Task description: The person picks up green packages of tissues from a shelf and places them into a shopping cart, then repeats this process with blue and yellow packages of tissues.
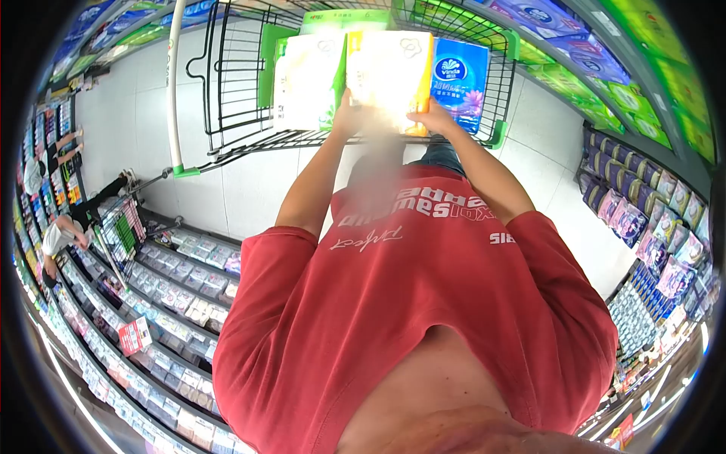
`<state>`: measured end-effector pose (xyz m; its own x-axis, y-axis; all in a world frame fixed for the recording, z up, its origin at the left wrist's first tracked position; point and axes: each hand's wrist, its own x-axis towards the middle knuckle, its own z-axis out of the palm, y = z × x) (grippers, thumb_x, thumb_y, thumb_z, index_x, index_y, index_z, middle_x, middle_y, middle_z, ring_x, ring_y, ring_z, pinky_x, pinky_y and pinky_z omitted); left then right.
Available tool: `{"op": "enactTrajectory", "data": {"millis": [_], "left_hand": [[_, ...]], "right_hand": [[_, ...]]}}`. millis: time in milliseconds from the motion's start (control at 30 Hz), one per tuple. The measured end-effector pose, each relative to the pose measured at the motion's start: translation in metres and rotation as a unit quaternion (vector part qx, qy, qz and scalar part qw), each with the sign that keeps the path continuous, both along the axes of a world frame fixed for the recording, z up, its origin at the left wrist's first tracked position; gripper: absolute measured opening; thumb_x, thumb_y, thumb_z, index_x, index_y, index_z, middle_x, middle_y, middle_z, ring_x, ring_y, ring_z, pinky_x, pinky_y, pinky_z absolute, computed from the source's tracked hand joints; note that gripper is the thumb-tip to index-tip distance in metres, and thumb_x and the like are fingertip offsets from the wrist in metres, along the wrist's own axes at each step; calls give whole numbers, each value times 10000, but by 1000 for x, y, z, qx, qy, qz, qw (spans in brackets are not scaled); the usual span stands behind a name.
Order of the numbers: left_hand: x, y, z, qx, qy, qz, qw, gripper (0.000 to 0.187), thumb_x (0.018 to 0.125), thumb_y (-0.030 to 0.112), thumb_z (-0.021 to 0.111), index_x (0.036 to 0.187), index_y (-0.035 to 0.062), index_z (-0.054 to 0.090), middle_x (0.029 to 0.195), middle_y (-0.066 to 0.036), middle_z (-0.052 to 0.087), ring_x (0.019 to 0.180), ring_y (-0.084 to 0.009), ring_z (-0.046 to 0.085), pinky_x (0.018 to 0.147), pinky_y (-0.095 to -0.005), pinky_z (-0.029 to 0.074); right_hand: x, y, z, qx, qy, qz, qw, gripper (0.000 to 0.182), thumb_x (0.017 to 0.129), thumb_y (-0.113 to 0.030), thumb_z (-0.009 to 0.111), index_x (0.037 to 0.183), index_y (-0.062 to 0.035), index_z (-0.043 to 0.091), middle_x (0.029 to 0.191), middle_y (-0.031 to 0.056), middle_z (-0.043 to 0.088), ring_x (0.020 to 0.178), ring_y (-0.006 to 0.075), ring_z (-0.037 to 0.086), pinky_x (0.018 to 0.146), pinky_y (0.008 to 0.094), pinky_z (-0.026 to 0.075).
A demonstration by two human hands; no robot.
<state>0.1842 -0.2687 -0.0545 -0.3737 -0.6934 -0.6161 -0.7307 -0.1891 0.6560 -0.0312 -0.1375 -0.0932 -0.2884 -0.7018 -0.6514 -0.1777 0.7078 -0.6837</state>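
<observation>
- Red shirt (408, 318) fills the lower middle of the view, nearest the camera, with both bare arms reaching away toward 12 o'clock.
- Both hands meet on a yellow-edged pack (390, 72) standing upright at the near end of a wire shopping cart (227, 83).
- Left hand (349, 119) grips the pack's bottom corner at about 7 o'clock of the pack; its fingers are blurred, so how they lie cannot be told.
- Right hand (435, 119) holds the bottom corner at about 5 o'clock of the pack, thumb along the lower edge, remaining fingers hidden behind the pack.
- Pack rises from between the two hands toward 12 o'clock, its lower edge resting against them.
- Green-edged pack (308, 82) stands touching it at 9 o'clock; a blue tissue pack (460, 76) stands just beside it at 3 o'clock.
- Shelves of goods (643, 227) line the aisle at 3 o'clock, more shelves (151, 303) at 8 o'clock.
- Another person (57, 238) bends near a second cart (121, 227) at 9 o'clock, well apart.
</observation>
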Motion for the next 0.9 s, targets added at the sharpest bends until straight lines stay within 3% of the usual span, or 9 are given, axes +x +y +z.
{"op": "enactTrajectory", "data": {"millis": [167, 300, 400, 467, 533, 633, 700, 767, 900], "left_hand": [[5, -2, 2, -28, -1, -23, 999, 883, 731, 277, 698, 1415, 47, 189, 1024, -166, 617, 869, -205, 607, 797, -314, 459], [8, 2, -14, -63, -24, -41, 997, 724, 729, 383, 643, 1313, 67, 353, 1030, -231, 602, 946, -362, 592, 793, -405, 461], [13, 1, -8, -79, -27, -110, 990, 520, 752, 393, 597, 1128, 60, 463, 924, -260, 604, 876, -406, 594, 724, -457, 471], [14, -3, -4, -73, -94, -186, 975, 452, 757, 401, 551, 1053, 59, 543, 919, -245, 613, 867, -394, 603, 724, -458, 474], [-2, 5, 82, -63, -117, -219, 967, 401, 735, 387, 559, 940, 47, 614, 909, -216, 629, 862, -370, 615, 725, -441, 480], [25, 6, 48, -163, -194, -262, 931, 418, 762, 436, 549, 880, 45, 638, 877, -193, 643, 839, -358, 621, 723, -444, 480], [32, 8, 58, -157, -199, -249, 935, 456, 779, 466, 526, 918, 46, 637, 924, -205, 634, 880, -361, 611, 756, -450, 471], [40, 9, 64, -186, -228, -240, 925, 435, 779, 451, 521, 962, 75, 640, 961, -174, 643, 907, -338, 617, 783, -432, 475], [49, 10, 77, -186, -258, -189, 929, 395, 753, 399, 552, 962, 78, 649, 937, -184, 648, 888, -328, 626, 775, -429, 480]], "right_hand": [[-5, 7, 30, 1, 5, 62, 998, 556, 713, -302, 710, 1144, -4, 523, 1001, 139, 618, 895, 215, 601, 800, 316, 465], [-21, 34, 22, -80, 30, 123, 989, 320, 771, -245, 602, 995, -18, 619, 901, 148, 649, 824, 253, 612, 734, 374, 475], [-35, 80, -61, -251, 190, 87, 945, 296, 809, -255, 572, 1002, -38, 627, 1006, 158, 631, 914, 292, 594, 797, 417, 455], [-46, 87, -40, -124, 247, 70, 958, 298, 814, -299, 555, 1011, -89, 630, 883, 168, 645, 851, 334, 609, 761, 411, 471], [-52, 86, 38, -91, 249, -27, 964, 229, 802, -272, 548, 879, -75, 636, 847, 171, 629, 809, 343, 602, 685, 420, 467], [-66, 107, 26, -110, 332, -148, 925, 144, 755, -201, 569, 771, -67, 621, 760, 146, 613, 739, 336, 594, 641, 429, 461], [-71, 118, 45, -107, 382, -233, 888, 140, 722, -138, 575, 827, -62, 626, 786, 149, 618, 736, 350, 588, 659, 433, 465], [-68, 123, 65, -109, 574, -262, 768, 263, 705, -101, 571, 956, -29, 600, 822, 173, 618, 732, 368, 576, 690, 427, 476], [-71, 135, 54, -8, 553, -260, 792, 402, 700, -141, 589, 1065, 21, 537, 896, 219, 617, 818, 386, 588, 766, 425, 480]]}}
